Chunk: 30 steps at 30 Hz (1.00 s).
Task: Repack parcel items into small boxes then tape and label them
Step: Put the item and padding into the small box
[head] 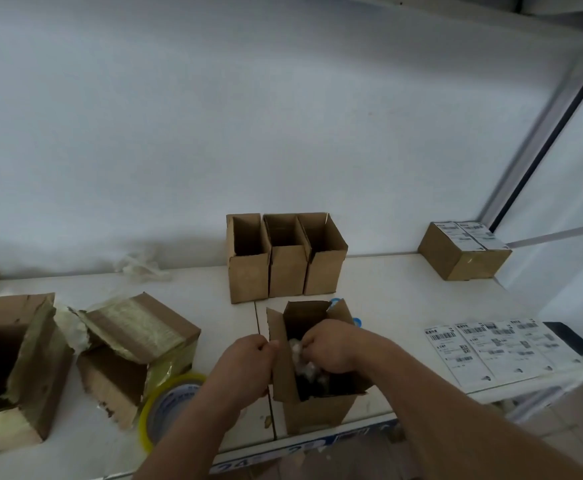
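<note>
A small open cardboard box (312,412) stands at the table's front edge. My left hand (248,358) pinches its left flap. My right hand (328,346) reaches inside the box and grips a whitish wrapped item (297,348) that lies over something dark. Three empty small boxes (285,271) stand upright in a row just behind. Shipping labels (494,348) lie flat to the right. A roll of yellow-edged tape (169,407) rests left of my left forearm.
Two torn-open parcel boxes (127,348) (16,368) with yellowish tape lie at the left. A sealed, labelled box (463,254) sits at the back right. Crumpled white wrap (141,265) lies by the wall. A metal shelf post (542,133) rises at the right.
</note>
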Tool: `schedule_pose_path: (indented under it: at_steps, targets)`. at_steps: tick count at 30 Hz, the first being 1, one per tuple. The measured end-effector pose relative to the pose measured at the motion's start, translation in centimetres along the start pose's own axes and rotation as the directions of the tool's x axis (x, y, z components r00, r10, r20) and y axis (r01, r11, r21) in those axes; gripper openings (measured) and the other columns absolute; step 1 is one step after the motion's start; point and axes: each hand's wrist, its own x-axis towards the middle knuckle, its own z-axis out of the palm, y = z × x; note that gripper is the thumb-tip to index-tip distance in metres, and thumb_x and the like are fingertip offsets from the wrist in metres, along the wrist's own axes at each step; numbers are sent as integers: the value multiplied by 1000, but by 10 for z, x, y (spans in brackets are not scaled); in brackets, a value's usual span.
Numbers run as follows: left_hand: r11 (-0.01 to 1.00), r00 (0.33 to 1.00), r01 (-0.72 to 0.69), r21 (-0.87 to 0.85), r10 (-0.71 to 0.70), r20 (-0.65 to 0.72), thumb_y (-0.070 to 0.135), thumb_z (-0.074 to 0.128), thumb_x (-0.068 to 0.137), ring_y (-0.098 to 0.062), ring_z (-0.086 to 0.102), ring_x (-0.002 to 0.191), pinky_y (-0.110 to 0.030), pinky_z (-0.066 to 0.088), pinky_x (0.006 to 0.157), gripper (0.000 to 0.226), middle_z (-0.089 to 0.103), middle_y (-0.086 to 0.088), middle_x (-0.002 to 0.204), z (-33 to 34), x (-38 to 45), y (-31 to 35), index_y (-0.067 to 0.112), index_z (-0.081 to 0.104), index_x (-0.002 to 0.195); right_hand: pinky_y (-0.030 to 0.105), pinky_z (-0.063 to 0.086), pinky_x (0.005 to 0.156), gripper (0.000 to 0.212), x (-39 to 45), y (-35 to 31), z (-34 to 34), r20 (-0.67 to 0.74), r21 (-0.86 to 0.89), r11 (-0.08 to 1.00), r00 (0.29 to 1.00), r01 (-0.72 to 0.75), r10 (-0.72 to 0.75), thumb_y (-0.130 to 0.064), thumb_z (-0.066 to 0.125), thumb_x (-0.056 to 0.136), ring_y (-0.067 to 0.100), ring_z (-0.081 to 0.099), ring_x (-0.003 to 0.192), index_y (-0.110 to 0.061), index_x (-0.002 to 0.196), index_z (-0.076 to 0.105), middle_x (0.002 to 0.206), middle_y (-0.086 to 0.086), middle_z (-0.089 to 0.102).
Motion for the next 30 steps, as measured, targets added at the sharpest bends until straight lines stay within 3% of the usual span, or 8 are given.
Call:
schedule_pose_path:
  at_steps: [5,10,16,20,22,24,27,30]
  targets:
    - [1000,1000,6,20,-6,-23,33,44,103,-28,68,86,-47,59,78,30,67,-13,92,-4,1,-1,12,62,90,35,50,93,23,-10,4,-8,153,376,926,987,-14,-47,-21,61,91,16,61,102,-23,114,63,113,1,63]
    - [1000,999,19,-13,-20,-30,32,43,103,-28,67,87,-49,58,79,29,67,-13,94,-1,2,-1,13,61,92,29,43,80,32,-9,-2,-8,149,123,990,985,64,-82,-18,58,93,13,54,93,-26,124,55,109,-2,58]
    - [999,999,33,17,-33,-31,33,43,103,-29,68,85,-50,58,80,31,67,-15,92,-2,3,-4,11,62,90,36,43,95,41,3,-16,5,57,-188,977,995,95,-86,-14,60,93,24,54,114,-17,134,52,125,8,58]
    - [998,999,38,53,-37,-24,32,44,103,-30,67,86,-47,58,78,32,68,-16,92,-4,1,-4,10,62,90,35,46,97,31,11,-17,7,-39,-196,980,998,37,-46,-15,60,93,25,58,111,-12,124,62,120,9,62]
    - [997,999,39,67,-39,-12,31,44,103,-30,67,87,-43,57,74,31,69,-16,93,-4,0,-3,9,63,91,36,48,97,27,12,-12,3,-43,-98,995,999,8,-12,-18,61,92,24,59,109,-11,118,65,116,9,64]
    - [998,999,38,51,-38,-8,28,44,103,-28,67,85,-36,56,69,31,69,-14,91,-4,1,-4,7,63,92,37,51,92,22,11,-2,-3,-15,149,987,998,-60,63,-19,66,87,22,62,102,-12,108,69,106,6,67]
    - [993,998,67,-94,-69,-14,19,45,103,-20,58,68,-24,47,54,28,62,-11,79,-6,-1,-4,2,59,85,32,55,83,16,6,9,-10,83,525,831,982,-185,167,-12,63,87,19,64,92,-12,103,65,100,5,67]
    - [978,995,94,-189,-101,-25,25,44,104,-22,62,72,-31,52,61,33,64,-9,77,-6,0,-3,5,61,84,33,56,88,18,7,6,-8,142,579,791,979,-200,144,-14,61,91,19,67,94,-14,109,65,103,6,70]
